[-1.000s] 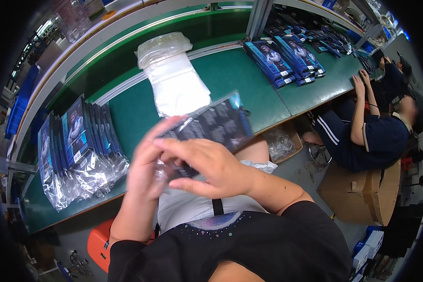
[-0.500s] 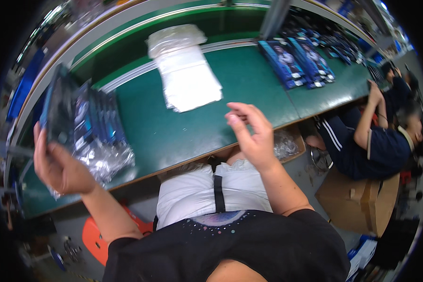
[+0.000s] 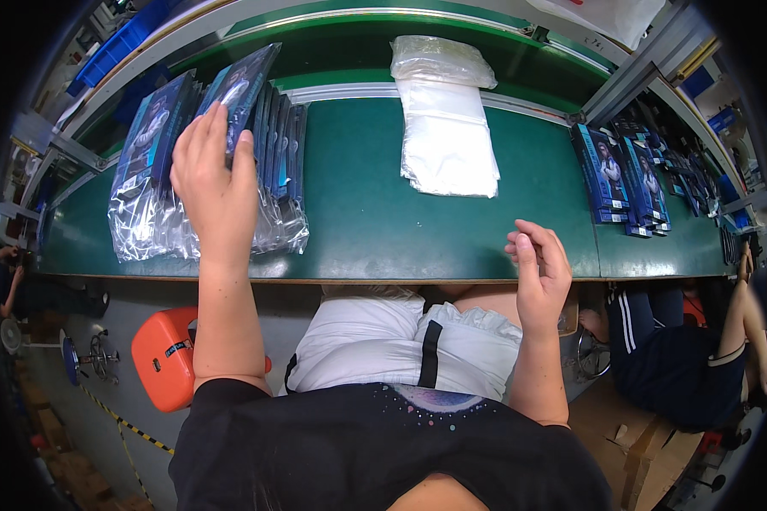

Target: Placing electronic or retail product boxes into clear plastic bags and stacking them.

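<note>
Factory workshop: green workbench (image 3: 358, 243), bagged boxes (image 3: 151, 132), seated co-worker (image 3: 669, 370)

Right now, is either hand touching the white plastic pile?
No, the white plastic pile lies on the green table, apart from the left hand and right hand.

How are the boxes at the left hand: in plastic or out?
In plastic: shiny, crinkly clear film spreads past the near ends of the boxes at the left hand.
</note>
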Tool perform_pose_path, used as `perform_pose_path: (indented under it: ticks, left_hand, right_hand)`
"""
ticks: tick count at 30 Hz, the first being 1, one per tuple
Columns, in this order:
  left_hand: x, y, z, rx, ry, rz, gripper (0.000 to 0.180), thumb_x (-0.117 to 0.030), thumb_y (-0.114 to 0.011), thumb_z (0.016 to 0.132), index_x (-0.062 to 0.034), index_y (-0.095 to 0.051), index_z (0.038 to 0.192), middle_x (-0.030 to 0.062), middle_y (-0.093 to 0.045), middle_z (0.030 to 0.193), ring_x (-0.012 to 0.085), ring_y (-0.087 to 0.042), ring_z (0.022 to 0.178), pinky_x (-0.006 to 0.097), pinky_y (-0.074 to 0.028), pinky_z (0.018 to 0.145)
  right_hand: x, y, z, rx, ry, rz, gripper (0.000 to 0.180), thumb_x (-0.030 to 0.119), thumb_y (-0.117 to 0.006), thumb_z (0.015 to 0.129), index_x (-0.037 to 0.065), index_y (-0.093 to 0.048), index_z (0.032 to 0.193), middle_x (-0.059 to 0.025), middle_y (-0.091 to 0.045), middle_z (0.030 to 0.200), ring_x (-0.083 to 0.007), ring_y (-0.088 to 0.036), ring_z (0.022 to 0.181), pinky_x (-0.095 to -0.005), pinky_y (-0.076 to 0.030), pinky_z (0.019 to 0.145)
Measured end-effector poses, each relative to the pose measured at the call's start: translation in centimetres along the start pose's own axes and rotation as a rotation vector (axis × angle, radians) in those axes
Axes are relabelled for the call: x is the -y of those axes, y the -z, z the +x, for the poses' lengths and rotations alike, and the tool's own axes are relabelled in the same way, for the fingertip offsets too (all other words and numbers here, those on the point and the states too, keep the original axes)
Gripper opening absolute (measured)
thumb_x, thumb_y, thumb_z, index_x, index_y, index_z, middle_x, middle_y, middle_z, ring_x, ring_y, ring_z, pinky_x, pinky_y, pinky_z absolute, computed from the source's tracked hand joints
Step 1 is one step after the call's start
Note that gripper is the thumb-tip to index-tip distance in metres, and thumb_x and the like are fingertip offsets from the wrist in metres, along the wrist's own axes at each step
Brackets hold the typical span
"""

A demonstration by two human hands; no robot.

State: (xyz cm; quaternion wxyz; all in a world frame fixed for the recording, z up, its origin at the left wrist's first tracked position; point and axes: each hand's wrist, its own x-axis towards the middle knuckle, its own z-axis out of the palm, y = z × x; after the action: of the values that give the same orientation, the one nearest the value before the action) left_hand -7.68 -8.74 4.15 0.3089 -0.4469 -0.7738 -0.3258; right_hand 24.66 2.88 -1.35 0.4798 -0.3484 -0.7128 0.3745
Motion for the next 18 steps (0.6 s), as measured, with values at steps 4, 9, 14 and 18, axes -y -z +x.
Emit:
perform_pose_path:
  ticks: [4, 9, 14, 18]
  left_hand:
    - [-0.5, -0.6, -0.2, 0.159, 0.058, 0.141, 0.045, -0.027, -0.050, 0.095, 0.0046, -0.054, 0.127, 0.0207, -0.045, 0.140, 0.0339, -0.032, 0.137, 0.048, -0.020, 0.113]
    - [-3.3, 0.4, 0.2, -0.076, -0.003, -0.021, 0.051, -0.027, -0.063, 0.089, 0.0020, -0.053, 0.129, 0.0205, -0.040, 0.144, 0.0392, -0.027, 0.139, 0.048, -0.018, 0.113]
    - [-7.5, 1.8, -0.8, -0.105, -0.206, -0.351, 0.032, -0.011, -0.060, 0.089, -0.0042, -0.060, 0.120, 0.0140, -0.051, 0.135, 0.0369, -0.034, 0.135, 0.047, -0.024, 0.110]
    - [-9.6, -1.1, -2.8, 0.382, -0.347, -0.474, 0.028, -0.008, -0.059, 0.087, -0.0040, -0.061, 0.115, 0.0164, -0.050, 0.134, 0.0346, -0.036, 0.135, 0.044, -0.025, 0.111]
  right_hand:
    - [-0.6, 0.3, -0.1, -0.021, 0.002, -0.026, 0.013, 0.002, -0.059, 0.091, -0.005, -0.064, 0.100, -0.0098, -0.063, 0.088, -0.0137, -0.061, 0.074, -0.0245, -0.049, 0.067]
    - [-1.8, 3.0, 1.6, -0.213, 0.125, -0.178, 0.013, 0.004, -0.060, 0.090, -0.005, -0.065, 0.099, -0.0100, -0.063, 0.089, -0.0144, -0.059, 0.075, -0.0256, -0.048, 0.069]
    - [-4.5, 8.9, 5.9, -0.624, 0.237, -0.241, 0.027, 0.015, -0.061, 0.093, -0.002, -0.058, 0.113, -0.0095, -0.057, 0.103, -0.0155, -0.055, 0.092, -0.0285, -0.045, 0.077]
    - [-9.9, 16.0, 9.3, -0.883, 0.143, -0.470, 0.054, 0.038, -0.064, 0.090, -0.002, -0.050, 0.123, -0.0175, -0.048, 0.117, -0.0275, -0.049, 0.110, -0.0371, -0.041, 0.093]
